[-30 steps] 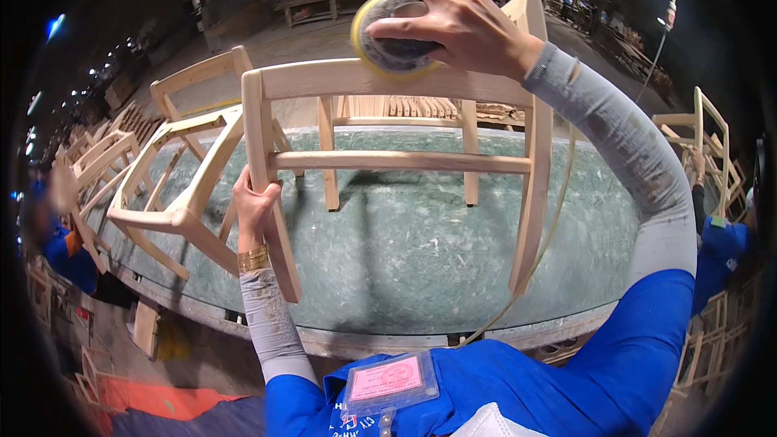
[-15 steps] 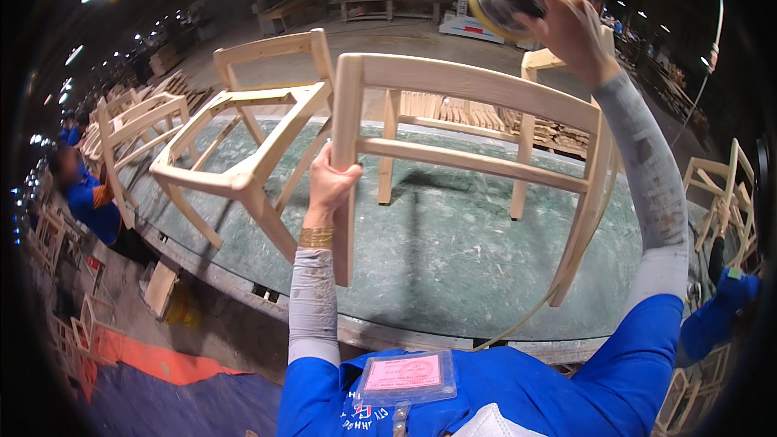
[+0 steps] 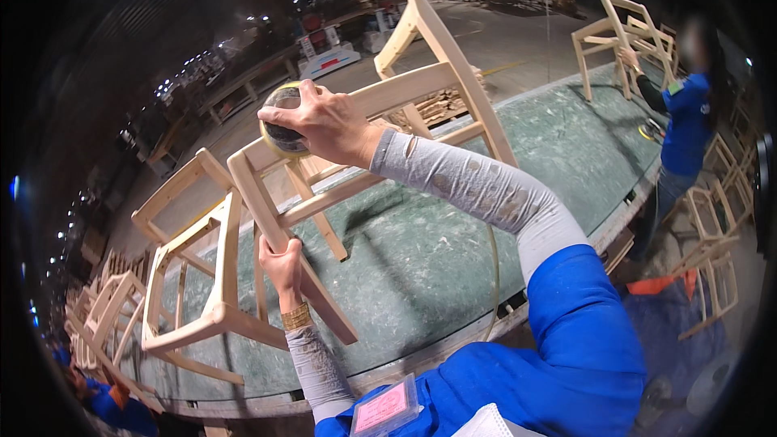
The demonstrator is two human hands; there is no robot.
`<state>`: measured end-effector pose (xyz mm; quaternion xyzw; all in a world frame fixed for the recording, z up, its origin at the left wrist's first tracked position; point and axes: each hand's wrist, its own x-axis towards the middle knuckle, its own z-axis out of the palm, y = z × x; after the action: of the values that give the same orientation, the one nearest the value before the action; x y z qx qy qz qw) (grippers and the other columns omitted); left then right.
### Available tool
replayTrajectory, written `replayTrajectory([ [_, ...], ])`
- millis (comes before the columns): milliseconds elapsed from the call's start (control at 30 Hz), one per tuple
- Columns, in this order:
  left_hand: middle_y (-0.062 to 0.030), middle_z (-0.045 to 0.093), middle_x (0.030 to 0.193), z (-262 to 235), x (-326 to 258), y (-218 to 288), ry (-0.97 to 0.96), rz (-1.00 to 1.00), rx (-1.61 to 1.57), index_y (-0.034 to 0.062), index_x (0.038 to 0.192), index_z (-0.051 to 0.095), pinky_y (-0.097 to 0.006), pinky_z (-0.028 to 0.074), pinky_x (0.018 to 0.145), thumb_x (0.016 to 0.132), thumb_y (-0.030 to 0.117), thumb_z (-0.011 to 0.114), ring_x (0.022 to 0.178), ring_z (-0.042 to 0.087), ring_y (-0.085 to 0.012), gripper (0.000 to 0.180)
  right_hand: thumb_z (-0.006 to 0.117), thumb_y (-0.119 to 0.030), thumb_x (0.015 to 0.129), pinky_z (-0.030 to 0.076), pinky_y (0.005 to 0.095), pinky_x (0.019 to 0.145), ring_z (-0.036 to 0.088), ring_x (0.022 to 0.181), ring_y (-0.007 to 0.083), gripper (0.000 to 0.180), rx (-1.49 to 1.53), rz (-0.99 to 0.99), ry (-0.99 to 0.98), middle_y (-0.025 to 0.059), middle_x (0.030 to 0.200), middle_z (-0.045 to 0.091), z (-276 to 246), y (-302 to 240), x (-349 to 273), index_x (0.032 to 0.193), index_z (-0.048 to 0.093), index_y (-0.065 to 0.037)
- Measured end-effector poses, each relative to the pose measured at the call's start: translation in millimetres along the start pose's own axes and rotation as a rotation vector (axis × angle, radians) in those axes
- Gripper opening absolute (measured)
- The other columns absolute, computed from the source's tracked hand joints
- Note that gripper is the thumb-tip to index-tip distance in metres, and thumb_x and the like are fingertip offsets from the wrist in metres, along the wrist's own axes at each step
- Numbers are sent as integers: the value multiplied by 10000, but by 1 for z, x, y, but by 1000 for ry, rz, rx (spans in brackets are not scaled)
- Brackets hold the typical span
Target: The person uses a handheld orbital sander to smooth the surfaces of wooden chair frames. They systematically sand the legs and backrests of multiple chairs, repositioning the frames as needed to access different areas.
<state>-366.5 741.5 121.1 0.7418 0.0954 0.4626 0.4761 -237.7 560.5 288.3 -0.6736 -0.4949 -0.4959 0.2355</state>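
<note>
A pale, unfinished wooden chair frame (image 3: 402, 89) stands tilted in view in front of me on the table. My left hand (image 3: 281, 269) is closed around its left rear post, below the lower crossbar. In my right hand (image 3: 333, 123) is a round sander (image 3: 282, 117) with a dark body and a yellowish rim. The fingers wrap over its top. The sander sits at the top rail, close to the left post; whether its pad touches the wood is hidden by the hand.
Another chair frame (image 3: 220, 317) stands close on the left of the green table (image 3: 421, 275). A thin hose (image 3: 494, 275) runs over the near edge. A co-worker in blue (image 3: 688, 129) handles chair frames at the right, near another sander (image 3: 647, 131).
My right hand has brought the sander down and left, from above the chair's right side to its top rail's left end. The view has turned right. My left hand still grips the post.
</note>
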Motion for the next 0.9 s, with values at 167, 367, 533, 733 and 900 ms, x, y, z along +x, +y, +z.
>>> replayTrajectory([
  [167, -24, 565, 802, 1, 5, -4, -27, -32, -2, -13, 920, 562, -260, 467, 653, 679, 56, 630, 708, 539, -103, 260, 639, -149, 767, 564, 399, 678, 623, 860, 339, 483, -24, 131, 10, 211, 948, 543, -9, 4, -30, 1217, 557, -305],
  [367, -79, 620, 914, -7, 2, -18, -28, -26, -45, -28, 1076, 571, -298, 487, 776, 681, 115, 694, 862, 590, -162, 437, 771, -259, 647, 520, 418, 697, 604, 843, 320, 666, -181, 344, 61, 146, 944, 577, -44, 55, -55, 1264, 522, -282],
  [533, -41, 572, 787, -13, -40, -10, -359, -368, -581, 62, 1120, 436, -249, 513, 522, 810, 127, 705, 622, 590, -117, 416, 768, -197, 696, 521, 427, 781, 616, 900, 334, 679, -238, 515, 41, 141, 997, 567, -62, 77, -61, 1293, 476, -336],
  [733, -35, 565, 748, -29, -51, -28, -418, -456, -714, 59, 1130, 446, -270, 513, 522, 846, 150, 668, 602, 580, -123, 371, 780, -154, 675, 542, 422, 750, 629, 876, 338, 697, -17, 310, 12, 150, 1043, 562, -17, 9, -23, 1289, 492, -314],
  [900, -11, 551, 712, -25, -48, -31, -431, -446, -739, 62, 1073, 472, -253, 486, 491, 827, 126, 695, 574, 558, -96, 338, 804, -165, 641, 549, 405, 689, 631, 854, 327, 725, 67, 111, -1, 142, 997, 558, 6, -42, 2, 1284, 497, -302],
])
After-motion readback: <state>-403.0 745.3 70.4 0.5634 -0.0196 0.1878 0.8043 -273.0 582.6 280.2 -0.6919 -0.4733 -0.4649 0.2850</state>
